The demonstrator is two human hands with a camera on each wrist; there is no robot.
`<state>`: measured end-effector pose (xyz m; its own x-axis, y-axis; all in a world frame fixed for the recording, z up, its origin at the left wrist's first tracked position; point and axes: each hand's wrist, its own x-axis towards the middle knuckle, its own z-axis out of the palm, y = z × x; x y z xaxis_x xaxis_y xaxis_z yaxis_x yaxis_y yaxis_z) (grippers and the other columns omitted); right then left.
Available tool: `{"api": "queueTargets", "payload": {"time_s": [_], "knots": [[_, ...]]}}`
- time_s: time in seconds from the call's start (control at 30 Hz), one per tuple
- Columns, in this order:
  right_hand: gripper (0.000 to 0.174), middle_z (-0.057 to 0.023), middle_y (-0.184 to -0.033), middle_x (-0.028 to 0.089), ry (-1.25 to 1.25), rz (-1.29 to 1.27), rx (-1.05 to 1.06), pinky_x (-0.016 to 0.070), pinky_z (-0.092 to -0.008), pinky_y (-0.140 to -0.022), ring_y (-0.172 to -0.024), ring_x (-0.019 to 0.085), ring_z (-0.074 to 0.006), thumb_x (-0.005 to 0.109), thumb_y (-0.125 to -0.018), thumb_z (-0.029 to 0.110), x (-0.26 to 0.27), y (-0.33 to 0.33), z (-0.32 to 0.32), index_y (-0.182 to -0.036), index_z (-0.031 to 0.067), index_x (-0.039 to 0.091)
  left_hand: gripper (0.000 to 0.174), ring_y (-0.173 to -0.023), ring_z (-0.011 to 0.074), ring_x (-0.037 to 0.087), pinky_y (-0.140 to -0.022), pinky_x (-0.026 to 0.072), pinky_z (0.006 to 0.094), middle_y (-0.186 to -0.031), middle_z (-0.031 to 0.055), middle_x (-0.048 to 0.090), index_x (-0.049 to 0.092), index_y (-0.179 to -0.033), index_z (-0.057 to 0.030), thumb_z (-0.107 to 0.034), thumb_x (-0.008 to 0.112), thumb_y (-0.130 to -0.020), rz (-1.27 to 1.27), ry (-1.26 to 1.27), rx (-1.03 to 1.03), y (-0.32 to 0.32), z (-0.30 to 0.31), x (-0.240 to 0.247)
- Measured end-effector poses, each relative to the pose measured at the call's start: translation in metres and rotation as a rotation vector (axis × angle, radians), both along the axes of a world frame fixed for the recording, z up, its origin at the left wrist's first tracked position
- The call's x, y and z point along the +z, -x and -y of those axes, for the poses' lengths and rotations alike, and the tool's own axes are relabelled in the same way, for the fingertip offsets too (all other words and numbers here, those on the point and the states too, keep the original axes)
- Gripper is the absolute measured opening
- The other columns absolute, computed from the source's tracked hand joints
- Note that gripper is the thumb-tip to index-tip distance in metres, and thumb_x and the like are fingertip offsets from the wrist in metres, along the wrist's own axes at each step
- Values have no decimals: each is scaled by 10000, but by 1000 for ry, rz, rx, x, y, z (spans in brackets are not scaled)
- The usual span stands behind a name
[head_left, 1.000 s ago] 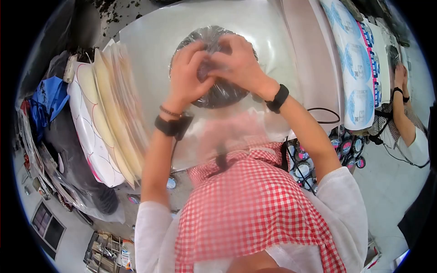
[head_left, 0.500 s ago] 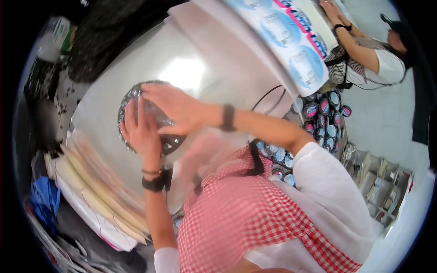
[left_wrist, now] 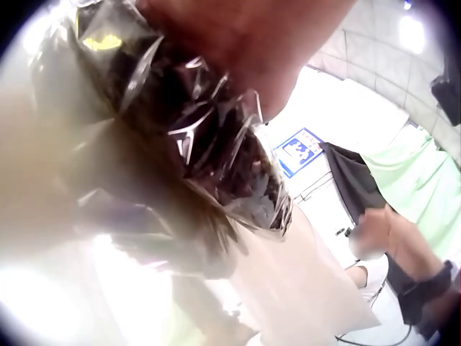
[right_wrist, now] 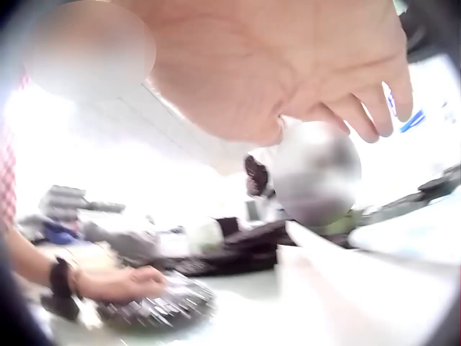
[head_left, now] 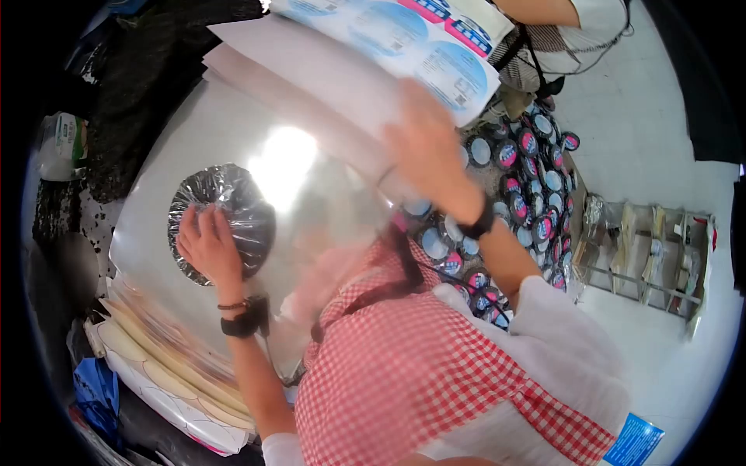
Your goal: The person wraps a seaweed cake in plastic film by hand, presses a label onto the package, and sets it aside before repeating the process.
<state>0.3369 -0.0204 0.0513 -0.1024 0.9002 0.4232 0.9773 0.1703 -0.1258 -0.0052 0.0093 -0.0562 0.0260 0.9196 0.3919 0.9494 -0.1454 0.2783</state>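
Observation:
A dark round disc (head_left: 252, 210) wrapped in crinkled clear plastic lies on the shiny pale worktop (head_left: 148, 210). My left hand (head_left: 208, 247) rests on its near left part with the fingers spread over the wrap. In the left wrist view the dark contents and glossy folds of the wrap (left_wrist: 230, 166) fill the space under that hand. My right hand (head_left: 427, 151) is blurred, away from the disc, over the edge of a pale sheet (head_left: 326, 70). The right wrist view shows its palm (right_wrist: 288, 65) with the fingers extended and nothing held.
Sheets printed with round blue labels (head_left: 388, 35) lie at the back right. Below them is a pile of labelled dark discs (head_left: 536, 186). A divided rack (head_left: 645, 256) stands at the right. Layered pale sheets (head_left: 179, 380) line the left edge. Another person's arm (head_left: 544, 12) shows at top.
Both hands were on the disc, first bunching the wrap on top, then flat over it. My right hand has left it and moved right to the sheets. The head view has turned right.

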Motion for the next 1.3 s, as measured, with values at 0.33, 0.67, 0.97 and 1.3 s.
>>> {"api": "queueTargets", "payload": {"time_s": [0.33, 0.67, 0.97, 1.3], "knots": [[321, -190, -942, 530, -95, 401, -47, 441, -471, -739, -901, 528, -361, 679, -761, 237, -33, -143, -1, -982, 39, 555, 242, -1190, 248, 519, -1064, 320, 411, -1303, 37, 565, 685, -1106, -183, -325, 546, -967, -17, -46, -18, 4, -2, -4], [77, -157, -888, 486, 11, 618, -109, 425, -427, -656, -856, 501, -326, 584, -764, 102, -85, -150, -27, -832, 70, 568, 260, -1194, 262, 522, -1064, 319, 423, -1310, 54, 568, 680, -1130, -182, -334, 546, -967, -42, -72, -20, 11, -4, -10], [169, -186, -882, 574, 97, 494, 275, 534, -378, -597, -793, 604, -354, 584, -834, 141, -36, -222, -48, -948, 17, 581, 244, -1162, 267, 540, -1034, 343, 416, -1285, 51, 579, 678, -1117, -179, -320, 557, -960, -33, -83, -32, 11, -4, -9], [141, -223, -930, 566, 205, 541, 62, 547, -404, -538, -789, 642, -374, 578, -814, 123, -62, -172, -46, -922, 41, 613, 261, -1157, 264, 539, -1031, 347, 407, -1256, 45, 585, 659, -1154, -176, -316, 557, -959, -19, -65, -27, 10, -7, -10]]}}
